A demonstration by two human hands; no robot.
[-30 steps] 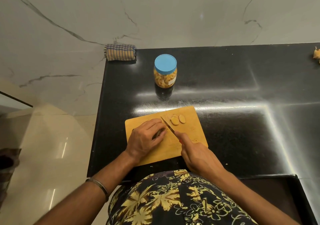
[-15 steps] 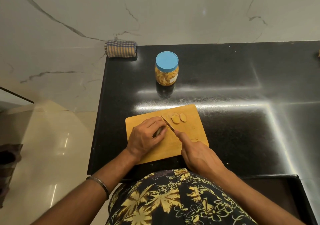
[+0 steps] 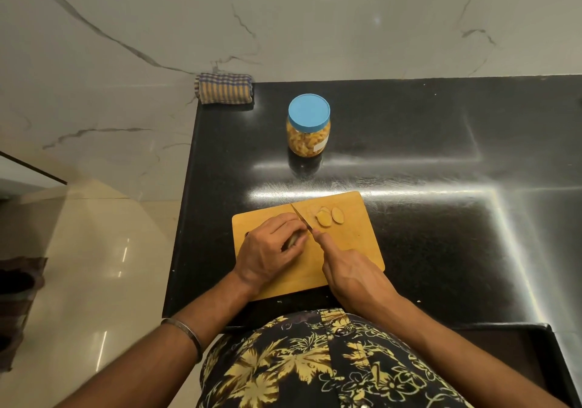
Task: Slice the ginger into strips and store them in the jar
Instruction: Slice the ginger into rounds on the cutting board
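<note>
On the board [image 3: 346, 244], the left hand [image 3: 267, 256] curls its fingers [image 3: 283, 223] over the ginger [image 3: 294, 240], mostly hidden beneath them. The right hand [image 3: 352, 274] grips the knife [image 3: 301, 218], forefinger stretched along it, blade beside the left fingertips. Two slices [image 3: 329, 217] lie just right of the blade; the lidded jar [image 3: 308, 126] stands farther back on the desk [image 3: 441, 218].

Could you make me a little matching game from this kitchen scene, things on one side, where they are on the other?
Things:
1. jar
2. ginger slices
3. folded cloth
4. knife

Places:
A. far left corner of the black counter
B. held in the right hand
C. on the cutting board, right of the blade
D. upright on the counter beyond the board, blue lid on

Pairs: 1-D, 2-C, 3-A, 4-B
</note>
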